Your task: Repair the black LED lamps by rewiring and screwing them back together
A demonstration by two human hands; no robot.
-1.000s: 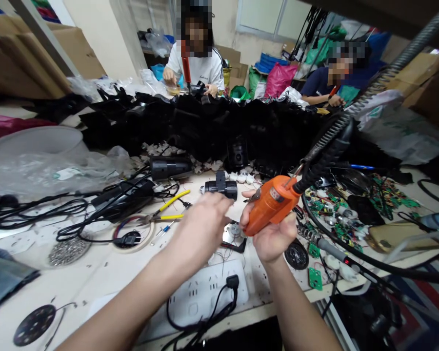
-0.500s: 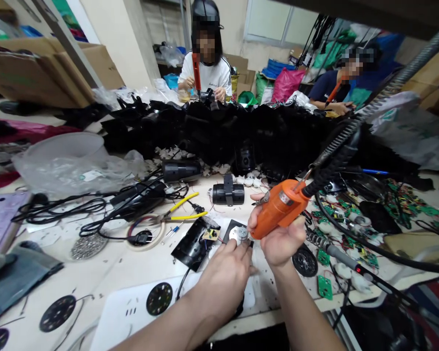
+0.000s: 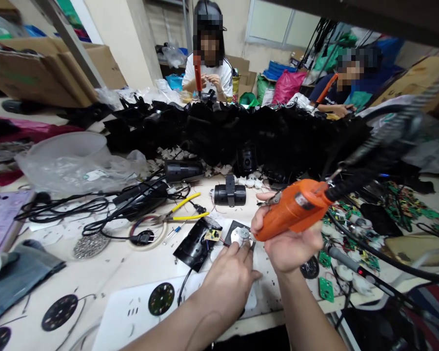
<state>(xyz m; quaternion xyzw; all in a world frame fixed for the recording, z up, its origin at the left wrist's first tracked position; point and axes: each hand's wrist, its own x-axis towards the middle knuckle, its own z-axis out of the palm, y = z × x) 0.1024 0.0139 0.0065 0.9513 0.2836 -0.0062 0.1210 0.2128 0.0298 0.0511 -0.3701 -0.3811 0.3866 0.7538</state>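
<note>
My right hand (image 3: 292, 248) is wrapped around an orange electric screwdriver (image 3: 296, 209), which hangs from a coiled spring and black cable. Its tip end points left, close to a small white part with a round grey metal piece (image 3: 243, 234). The fingers of my left hand (image 3: 232, 273) are closed on that white part, on a dark square plate (image 3: 237, 225). Just left of it lies an open black housing shell (image 3: 192, 246) with a small yellowish circuit board (image 3: 212, 235) and wires. Whether the screwdriver's bit touches anything is hard to see.
Yellow-handled pliers (image 3: 188, 207), a tape roll (image 3: 164, 229) and a dish of screws (image 3: 91, 245) lie left. A black cylindrical unit (image 3: 229, 194) stands behind. Green circuit boards (image 3: 326, 288) and a soldering iron (image 3: 346, 261) lie right. Two people work across a black heap (image 3: 212, 129).
My right hand has moved right with the screwdriver, its tip end withdrawing slightly from the white part. My left hand stays at the part. The person opposite has raised their hands.
</note>
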